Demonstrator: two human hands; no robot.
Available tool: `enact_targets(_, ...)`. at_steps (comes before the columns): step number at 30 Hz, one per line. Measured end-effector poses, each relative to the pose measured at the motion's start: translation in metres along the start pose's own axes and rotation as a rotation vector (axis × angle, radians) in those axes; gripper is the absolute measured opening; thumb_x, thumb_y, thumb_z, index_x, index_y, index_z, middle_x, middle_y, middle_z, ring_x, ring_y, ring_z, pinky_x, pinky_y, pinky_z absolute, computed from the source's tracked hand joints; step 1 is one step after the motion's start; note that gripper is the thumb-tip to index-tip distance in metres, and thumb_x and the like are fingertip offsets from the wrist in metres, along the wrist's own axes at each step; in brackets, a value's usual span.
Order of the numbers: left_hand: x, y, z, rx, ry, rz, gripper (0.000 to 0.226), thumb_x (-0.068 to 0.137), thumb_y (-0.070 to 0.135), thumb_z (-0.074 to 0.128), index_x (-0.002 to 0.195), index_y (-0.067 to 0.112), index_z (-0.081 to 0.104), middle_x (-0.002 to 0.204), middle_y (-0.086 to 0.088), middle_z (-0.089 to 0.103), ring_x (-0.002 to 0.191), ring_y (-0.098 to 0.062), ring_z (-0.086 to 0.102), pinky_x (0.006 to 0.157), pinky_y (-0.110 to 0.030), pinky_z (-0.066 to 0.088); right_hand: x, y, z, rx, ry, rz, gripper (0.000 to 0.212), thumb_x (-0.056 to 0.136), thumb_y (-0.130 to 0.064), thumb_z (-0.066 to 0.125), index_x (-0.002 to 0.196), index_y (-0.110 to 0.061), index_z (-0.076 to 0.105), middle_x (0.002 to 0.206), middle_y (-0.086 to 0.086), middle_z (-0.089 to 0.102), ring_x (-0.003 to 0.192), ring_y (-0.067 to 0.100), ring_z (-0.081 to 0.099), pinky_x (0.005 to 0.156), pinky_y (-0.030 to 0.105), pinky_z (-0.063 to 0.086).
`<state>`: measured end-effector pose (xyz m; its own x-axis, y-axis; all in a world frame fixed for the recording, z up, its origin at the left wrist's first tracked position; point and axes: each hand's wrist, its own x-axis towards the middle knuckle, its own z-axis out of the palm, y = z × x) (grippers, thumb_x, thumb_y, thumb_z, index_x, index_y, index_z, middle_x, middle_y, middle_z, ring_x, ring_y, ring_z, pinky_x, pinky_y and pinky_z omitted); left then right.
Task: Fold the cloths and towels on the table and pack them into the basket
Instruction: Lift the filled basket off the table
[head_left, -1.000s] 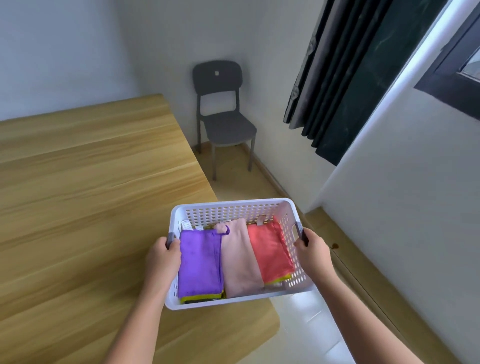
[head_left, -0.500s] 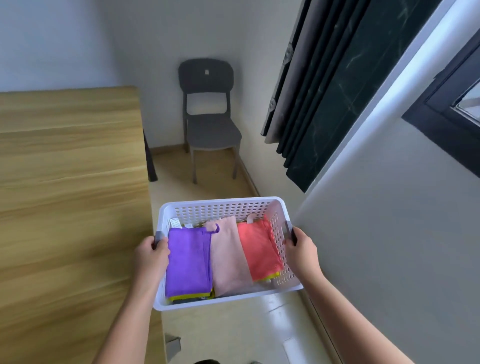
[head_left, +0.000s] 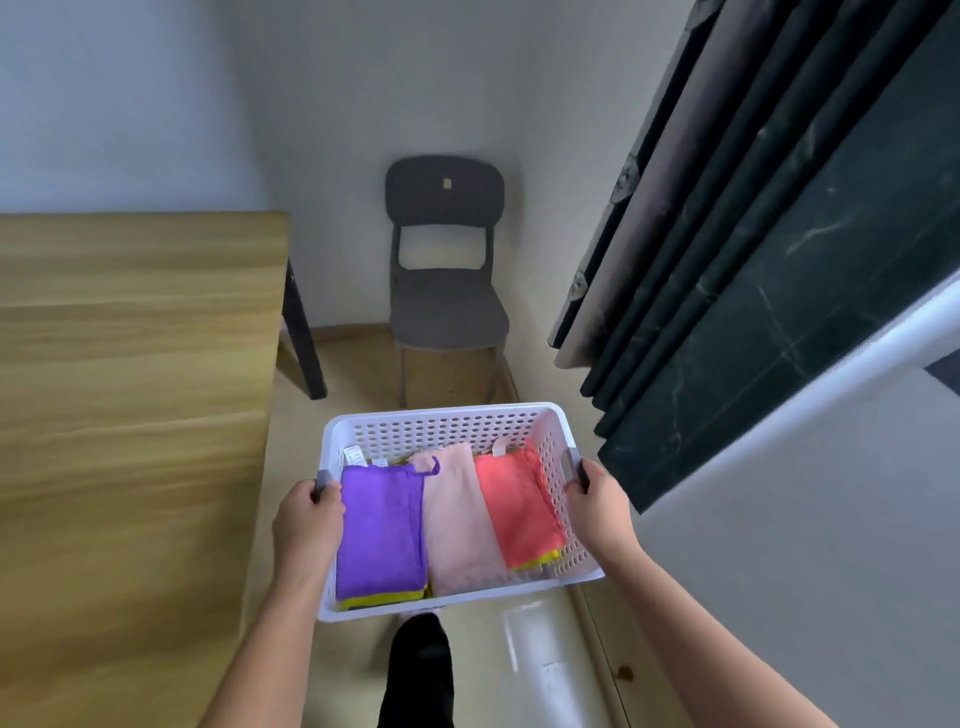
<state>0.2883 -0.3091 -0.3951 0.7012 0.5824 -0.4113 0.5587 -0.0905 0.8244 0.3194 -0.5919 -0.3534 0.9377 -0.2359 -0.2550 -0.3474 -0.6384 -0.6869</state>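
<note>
Basket w/ cloths in L grip, R grip; tag unreadable.

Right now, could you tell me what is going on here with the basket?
A person holds a white perforated basket in the air over the floor, beside the wooden table. The left hand grips the left grey handle and the right hand grips the right one. Inside, a folded purple cloth, pink cloth and coral cloth lie side by side on top of yellow cloths. The packing looks done. A grey chair stands ahead.
</note>
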Motion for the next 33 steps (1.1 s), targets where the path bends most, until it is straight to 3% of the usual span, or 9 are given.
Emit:
enact_targets(5, 0.096, 0.075, 0.042, 0.034, -0.058, -0.007, 0.028, 0.095, 0.021, 0.044, 0.072, 0.006, 0.048, 0.063, -0.006, 0.053, 0.053, -0.023, 0.046, 0.056, -0.029, 0.036, 0.118, -0.050, 0.018, 0.007, -0.005, 0.038, 0.022, 0.093, -0.010, 0.037, 0.073, -0.018, 0.042, 0.066, -0.002, 0.048, 0.068, 0.025, 0.045, 0.055, 0.030, 0.033)
enact_targets(7, 0.138, 0.112, 0.056, 0.046, -0.081, -0.001, 0.024, 0.095, 0.018, 0.043, 0.076, 0.005, 0.049, 0.065, -0.007, 0.052, 0.050, -0.020, 0.048, 0.054, -0.028, 0.040, 0.168, -0.076, 0.024, 0.026, -0.031, 0.049, 0.015, 0.095, -0.014, 0.038, 0.085, -0.016, 0.049, 0.071, 0.000, 0.052, 0.076, 0.028, 0.049, 0.064, 0.030, 0.036)
enact_targets(11, 0.214, 0.172, 0.088, 0.123, -0.074, 0.016, 0.022, 0.094, 0.017, 0.043, 0.082, 0.002, 0.054, 0.067, -0.011, 0.058, 0.057, -0.024, 0.058, 0.063, -0.033, 0.051, 0.259, -0.119, 0.033, 0.045, -0.045, 0.099, 0.028, 0.096, -0.015, 0.038, 0.118, -0.013, 0.055, 0.097, 0.006, 0.058, 0.091, 0.026, 0.053, 0.075, 0.027, 0.036)
enact_targets(14, 0.265, 0.200, 0.111, 0.216, -0.062, 0.032, 0.028, 0.091, 0.020, 0.045, 0.079, -0.002, 0.057, 0.071, -0.018, 0.061, 0.065, -0.031, 0.057, 0.070, -0.043, 0.052, 0.320, -0.138, 0.044, 0.031, -0.027, 0.096, 0.028, 0.094, -0.012, 0.039, 0.116, -0.006, 0.056, 0.090, 0.004, 0.056, 0.084, 0.022, 0.052, 0.073, 0.032, 0.041)
enact_targets(19, 0.356, 0.252, 0.163, 0.351, -0.091, -0.001, 0.028, 0.094, 0.022, 0.041, 0.088, 0.007, 0.064, 0.082, -0.015, 0.064, 0.085, -0.034, 0.060, 0.071, -0.034, 0.046, 0.437, -0.171, 0.065, 0.016, -0.071, 0.095, 0.029, 0.093, -0.009, 0.040, 0.118, -0.009, 0.054, 0.096, 0.009, 0.059, 0.096, 0.031, 0.060, 0.075, 0.034, 0.045)
enact_targets(21, 0.409, 0.268, 0.195, 0.387, -0.087, -0.049, 0.025, 0.095, 0.023, 0.043, 0.094, 0.008, 0.063, 0.085, -0.012, 0.065, 0.079, -0.028, 0.060, 0.062, -0.029, 0.042, 0.508, -0.181, 0.084, 0.007, -0.090, 0.106, 0.027, 0.093, -0.009, 0.039, 0.115, -0.007, 0.055, 0.094, 0.010, 0.059, 0.094, 0.033, 0.060, 0.072, 0.031, 0.043)
enact_targets(23, 0.411, 0.276, 0.200, 0.372, -0.129, -0.074, 0.015, 0.095, 0.020, 0.047, 0.095, 0.012, 0.060, 0.078, -0.006, 0.062, 0.069, -0.019, 0.058, 0.054, -0.026, 0.040, 0.519, -0.189, 0.087, 0.001, -0.091, 0.114, 0.025, 0.095, -0.011, 0.039, 0.112, -0.005, 0.057, 0.096, 0.014, 0.061, 0.093, 0.033, 0.061, 0.071, 0.030, 0.042)
enact_targets(28, 0.500, 0.299, 0.253, 0.422, -0.097, -0.123, 0.019, 0.095, 0.018, 0.046, 0.097, 0.007, 0.062, 0.080, -0.006, 0.062, 0.070, -0.018, 0.058, 0.063, -0.031, 0.045, 0.630, -0.215, 0.120, -0.049, -0.125, 0.133, 0.026, 0.096, -0.010, 0.040, 0.114, -0.005, 0.057, 0.106, 0.016, 0.063, 0.084, 0.024, 0.053, 0.071, 0.027, 0.038)
enact_targets(33, 0.581, 0.315, 0.294, 0.499, -0.159, -0.137, 0.018, 0.096, 0.018, 0.045, 0.090, 0.010, 0.061, 0.079, -0.006, 0.063, 0.066, -0.015, 0.059, 0.051, -0.022, 0.040, 0.711, -0.231, 0.148, -0.121, -0.163, 0.138, 0.027, 0.096, -0.008, 0.040, 0.117, -0.006, 0.056, 0.094, 0.007, 0.056, 0.083, 0.023, 0.052, 0.071, 0.028, 0.040)
